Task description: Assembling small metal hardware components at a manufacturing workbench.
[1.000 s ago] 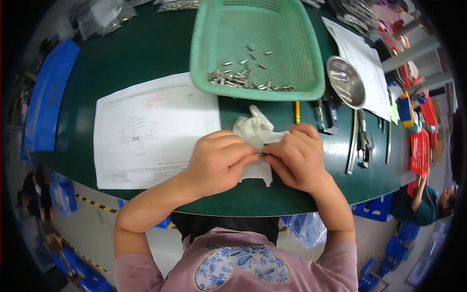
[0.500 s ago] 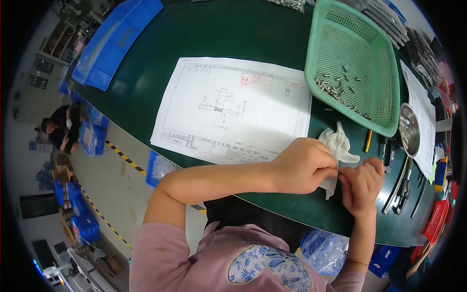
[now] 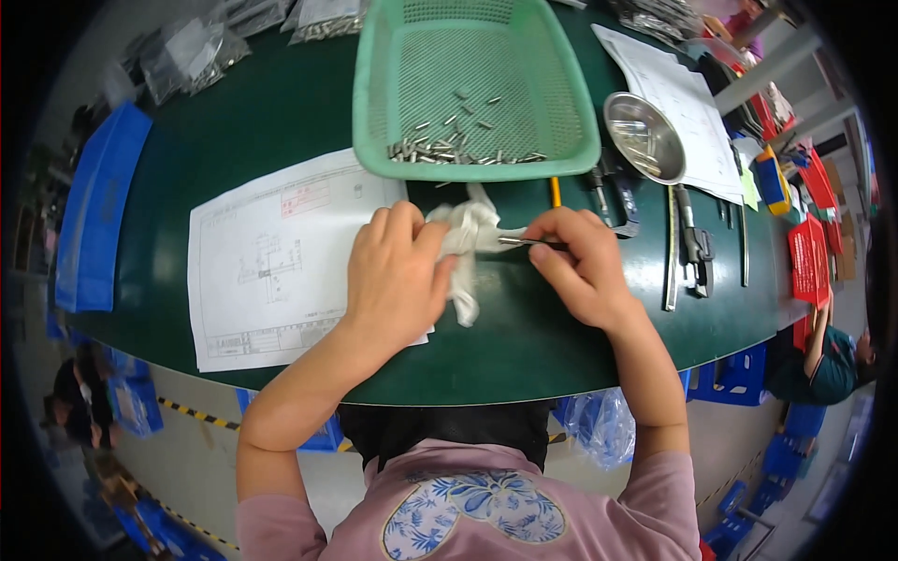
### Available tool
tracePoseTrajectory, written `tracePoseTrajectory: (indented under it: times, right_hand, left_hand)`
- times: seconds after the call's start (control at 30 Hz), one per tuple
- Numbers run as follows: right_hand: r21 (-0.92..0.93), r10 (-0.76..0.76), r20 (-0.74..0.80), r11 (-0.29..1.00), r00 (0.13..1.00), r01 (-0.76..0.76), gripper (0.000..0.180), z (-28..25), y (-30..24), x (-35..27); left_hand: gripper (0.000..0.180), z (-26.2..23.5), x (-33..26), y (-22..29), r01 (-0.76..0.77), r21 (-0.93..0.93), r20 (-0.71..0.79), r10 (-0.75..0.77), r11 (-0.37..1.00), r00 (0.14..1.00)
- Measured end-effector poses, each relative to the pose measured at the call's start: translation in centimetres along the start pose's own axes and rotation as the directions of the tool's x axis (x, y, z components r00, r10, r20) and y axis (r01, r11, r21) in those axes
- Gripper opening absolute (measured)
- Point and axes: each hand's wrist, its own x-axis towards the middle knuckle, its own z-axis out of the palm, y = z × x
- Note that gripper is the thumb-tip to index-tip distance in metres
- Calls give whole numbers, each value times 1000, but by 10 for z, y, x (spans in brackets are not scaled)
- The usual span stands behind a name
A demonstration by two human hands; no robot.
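While the left hand [image 3: 398,266] clamps thumb and fingers on the cloth [image 3: 479,224], the right hand [image 3: 582,266] pinches a slim part [image 3: 510,240], its silver end pointing left at the cloth's right edge. Light, stiff and probably slick, the part looks best held by its dark shaft, whereas the cloth should crumple softly wherever gripped. Beyond, 1 green basket [image 3: 477,172] holds loose pins [image 3: 440,150], mostly along its near wall, and 1 steel bowl [image 3: 674,161] holds slim pieces [image 3: 641,145] too small to identify.

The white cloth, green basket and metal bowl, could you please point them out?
White cloth [image 3: 475,224], head view: its crumpled middle.
Green basket [image 3: 477,173], head view: its near rim.
Metal bowl [image 3: 667,140], head view: its inner wall.
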Motion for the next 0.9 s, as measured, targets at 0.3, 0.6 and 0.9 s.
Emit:
tracePoseTrajectory:
  times: [0.3,0.6,0.9]
  right_hand:
    - [-72,-94,40,993,995,97,7,4,1,-4]
    - [-91,-315,141,940,938,329,8,11,-1,-3]
    - [-538,-528,102,684,843,493,11,14,-11,-5]
  left_hand:
    - [20,0,2,0,-152,-189,-159,123,970,980]
    - [18,12,-1,13,-283,-135,-74,275,950,959]
    - [13,11,-2,0,-267,-318,-35,270,910,962]
